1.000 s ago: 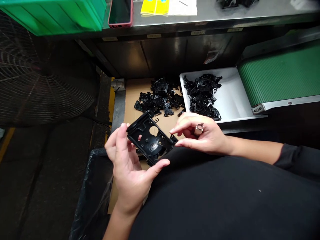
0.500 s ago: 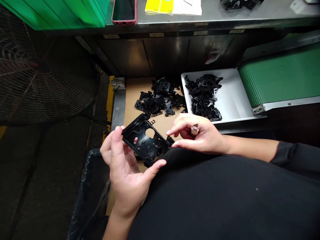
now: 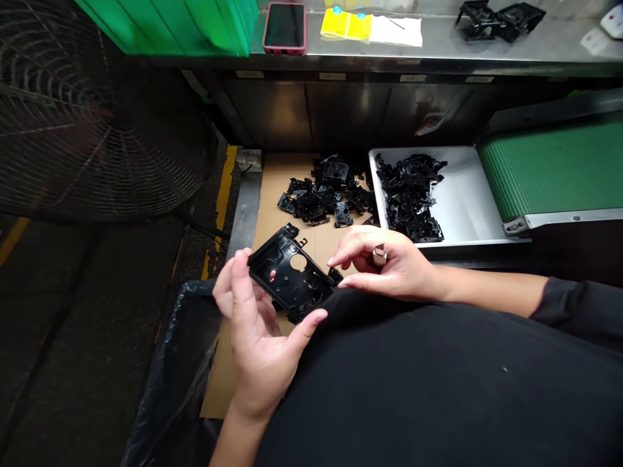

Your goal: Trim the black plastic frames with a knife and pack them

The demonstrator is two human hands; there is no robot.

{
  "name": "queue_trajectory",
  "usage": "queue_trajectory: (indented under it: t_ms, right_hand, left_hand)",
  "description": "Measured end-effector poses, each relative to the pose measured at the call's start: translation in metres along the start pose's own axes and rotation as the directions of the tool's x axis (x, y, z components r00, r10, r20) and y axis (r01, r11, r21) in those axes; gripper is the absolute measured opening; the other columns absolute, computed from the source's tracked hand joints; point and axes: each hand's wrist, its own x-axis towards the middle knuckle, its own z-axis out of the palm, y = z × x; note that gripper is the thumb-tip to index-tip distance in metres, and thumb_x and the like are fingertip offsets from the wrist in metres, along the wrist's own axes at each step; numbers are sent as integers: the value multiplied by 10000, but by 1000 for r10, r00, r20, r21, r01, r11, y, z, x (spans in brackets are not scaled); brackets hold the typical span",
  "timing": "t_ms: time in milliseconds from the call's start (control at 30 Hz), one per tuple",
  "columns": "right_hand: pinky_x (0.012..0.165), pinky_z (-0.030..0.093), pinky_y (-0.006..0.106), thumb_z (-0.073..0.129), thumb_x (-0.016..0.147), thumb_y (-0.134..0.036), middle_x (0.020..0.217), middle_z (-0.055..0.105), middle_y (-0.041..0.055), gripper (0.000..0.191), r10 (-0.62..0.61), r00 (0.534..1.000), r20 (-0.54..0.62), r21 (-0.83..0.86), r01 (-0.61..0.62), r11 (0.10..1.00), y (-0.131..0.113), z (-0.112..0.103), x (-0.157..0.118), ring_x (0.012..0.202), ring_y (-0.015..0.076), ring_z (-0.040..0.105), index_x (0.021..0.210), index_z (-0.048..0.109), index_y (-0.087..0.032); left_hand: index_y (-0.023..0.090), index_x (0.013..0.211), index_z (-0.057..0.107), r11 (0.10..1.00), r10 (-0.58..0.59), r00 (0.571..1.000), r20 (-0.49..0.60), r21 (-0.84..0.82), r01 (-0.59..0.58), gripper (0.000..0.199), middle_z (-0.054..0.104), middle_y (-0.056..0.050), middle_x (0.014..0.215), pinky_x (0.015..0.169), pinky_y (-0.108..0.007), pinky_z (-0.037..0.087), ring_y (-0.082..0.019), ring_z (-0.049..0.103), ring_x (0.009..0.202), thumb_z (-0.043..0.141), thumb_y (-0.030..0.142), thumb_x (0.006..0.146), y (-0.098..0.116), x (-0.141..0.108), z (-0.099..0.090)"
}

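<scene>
Head view: we have the flat black plastic frame with a round hole [image 3: 291, 287] in both hands, up in the air, left of the shallow white plastic tray [image 3: 467, 194] and nearer to us. It sits at a slant. Our left hand [image 3: 260, 337] grasps it from below, with fingers behind its left edge and the thumb sticking out, off the frame. Our right hand [image 3: 396, 263] pinches its small right corner between thumb and first finger; we cannot tell how hard.

To do this well, we think a soft grip is best, since thin bits like the little black hook [image 3: 303, 242] on the far edge look easy to snap. The left hand should take most of the weight, so the right can stay light on the corner. We should keep the frame well clear of the jumbled black plastic parts [image 3: 321, 194] left of the tray, on the flat brown cardboard sheet [image 3: 267, 188], because edges could catch. More heaped black plastic parts [image 3: 409, 194] lie in the tray's left side.
</scene>
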Motion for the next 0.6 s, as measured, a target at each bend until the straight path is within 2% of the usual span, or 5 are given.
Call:
queue_trajectory:
  t_ms: [100,233,367,467,600]
  right_hand:
    - [609,499,249,837,951,-249,945,729,39,196,13,999,35,-37,-12,999,6,10,3,724,125,595,1123,776,-178]
    - [755,574,290,783,993,-228,985,746,65,196,-31,985,170,-100,48,994,30,37,4,830,162,662,1181,755,-183]
    - [867,599,305,709,1040,-229,1083,740,111,215,51,923,383,-79,-23,997,60,81,0,979,191,714,1243,732,-162]
    - [892,596,311,720,1035,-275,1092,738,110,227,231,854,465,-121,-197,973,77,112,-3,1012,205,730,1234,732,-167]
    - [856,585,319,687,1052,-340,1081,740,93,223,483,703,522,-258,-409,875,93,135,-13,958,207,736,1217,728,-196]
  left_hand:
    - [533,1697,204,952,-186,980,73,-235,198,1154,237,-16,1784,1310,-566,369,-355,360,1627,921,358,808,-3,-8,0]
    - [502,1718,112,677,-429,887,172,-588,442,986,549,-59,1624,1300,-485,392,-273,504,1544,753,462,970,-24,-29,7]
    - [419,1647,388,408,-730,671,134,-702,584,794,706,-77,1400,1101,-393,561,-247,686,1308,761,493,950,-70,-62,11]
    - [303,1449,601,412,-860,509,-26,-622,665,522,729,-95,1317,960,-369,615,-236,727,1166,694,505,977,-126,-89,-1]
    - [223,1411,587,404,-909,280,-310,-479,779,416,688,-112,1343,940,-413,627,-226,714,1131,627,416,1044,-237,-114,-40]
